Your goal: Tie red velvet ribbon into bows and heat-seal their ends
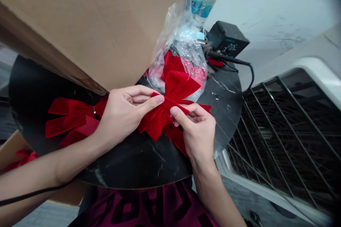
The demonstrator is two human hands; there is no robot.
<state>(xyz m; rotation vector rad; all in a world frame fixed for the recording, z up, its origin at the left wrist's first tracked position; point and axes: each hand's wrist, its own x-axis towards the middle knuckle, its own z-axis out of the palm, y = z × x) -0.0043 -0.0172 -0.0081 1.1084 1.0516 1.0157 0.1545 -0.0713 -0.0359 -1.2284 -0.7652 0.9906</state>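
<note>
Marbled tabletop [128, 172], velvety red bow [169, 103]

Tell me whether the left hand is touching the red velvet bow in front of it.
Touching. The head view shows the left hand with its thumb tip lying against the red velvet bow near its middle, no gap visible.
</note>
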